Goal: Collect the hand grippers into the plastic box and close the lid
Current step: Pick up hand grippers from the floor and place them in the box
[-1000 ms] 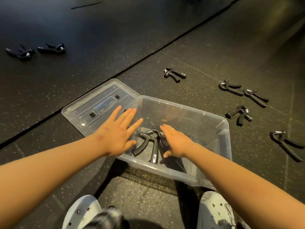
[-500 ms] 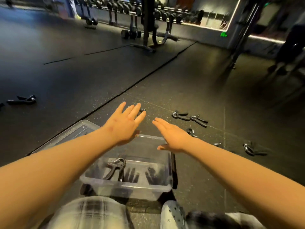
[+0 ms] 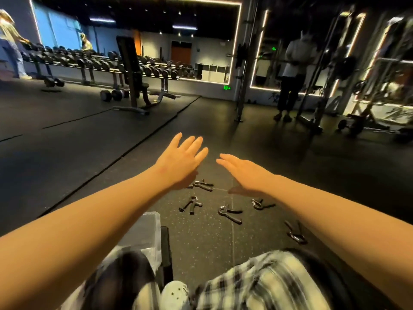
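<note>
Above the dark floor [image 3: 257, 139], left hand [image 3: 178, 162] and right hand [image 3: 248, 173] reach out flat, fingers spread, each grip empty. Five hand grippers [image 3: 230, 214] lie scattered beneath them. Plastic box [image 3: 147, 233] sits near, left, partly hidden by the forearm.

Two bare hands, left hand [image 3: 178, 161] and right hand [image 3: 247, 172], mid-frame. Five hand grippers on floor [image 3: 268, 153]: first [image 3: 202, 185], second [image 3: 190, 205], third [image 3: 230, 214], fourth [image 3: 260, 204], fifth [image 3: 296, 232]. One clear plastic box [image 3: 148, 231], lower centre. Three background figures.
</note>
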